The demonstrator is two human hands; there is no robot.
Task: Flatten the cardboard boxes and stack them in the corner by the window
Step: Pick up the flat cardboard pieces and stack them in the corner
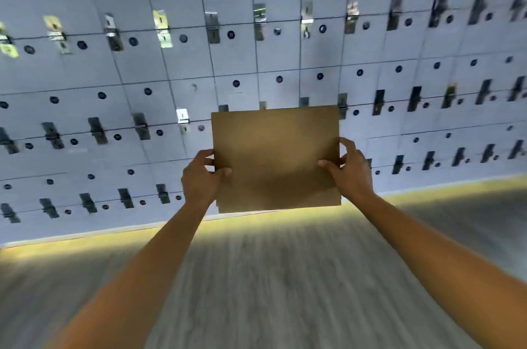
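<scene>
A flattened brown cardboard box (275,157) is held up in front of me at arm's length, its flat face toward the camera. My left hand (201,177) grips its left edge, thumb on the front face. My right hand (349,169) grips the right edge the same way, fingers curled behind. Layered edges show along the bottom, so it looks like more than one sheet. The view is motion-blurred.
A wall of grey lockers (142,92) with round locks and metal latches fills the space ahead. A lit yellow strip (114,234) runs along its base. Grey wood-look floor (271,277) lies below my arms. No window or corner shows.
</scene>
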